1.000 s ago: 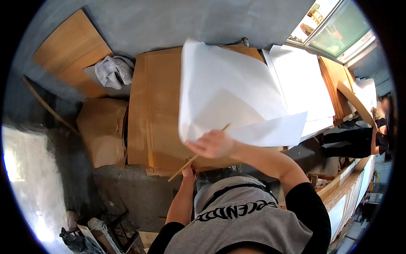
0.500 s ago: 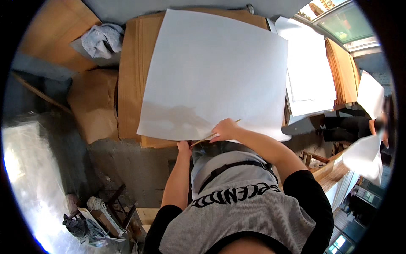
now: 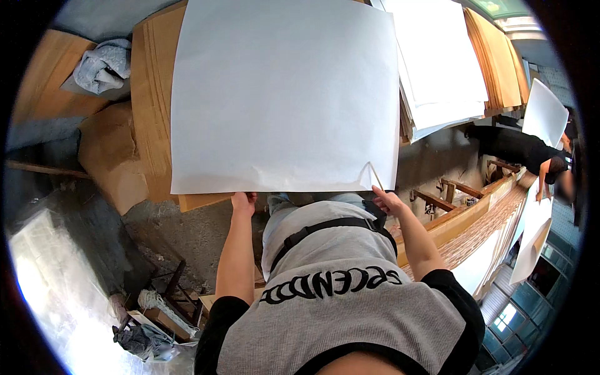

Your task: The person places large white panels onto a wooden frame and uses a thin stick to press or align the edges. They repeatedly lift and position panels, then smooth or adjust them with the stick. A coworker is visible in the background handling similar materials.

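Note:
A large white sheet (image 3: 284,94) lies over brown cardboard (image 3: 150,94), with its near edge toward me. My left hand (image 3: 244,202) is closed at the left part of that edge, the fingers pinching the sheet. My right hand (image 3: 389,203) is at the near right corner, closed round a thin wooden stick (image 3: 375,176). The stick's tip points away from me over the sheet, and a thin shadow lies beside it. The right fingertips are partly hidden, so I cannot tell whether they also grip the sheet.
To the right stand a pile of white sheets (image 3: 437,56) and brown boards (image 3: 494,56). A grey cloth (image 3: 103,65) and a bent brown sheet (image 3: 112,156) are at the left. Farther right, a person in black (image 3: 512,147) handles white sheets beside a long stack (image 3: 475,231).
My hands have moved apart, the right one going right with the stick to the sheet's corner. The stick now points away from me. The view has shifted, and the sheet's near edge looks straighter.

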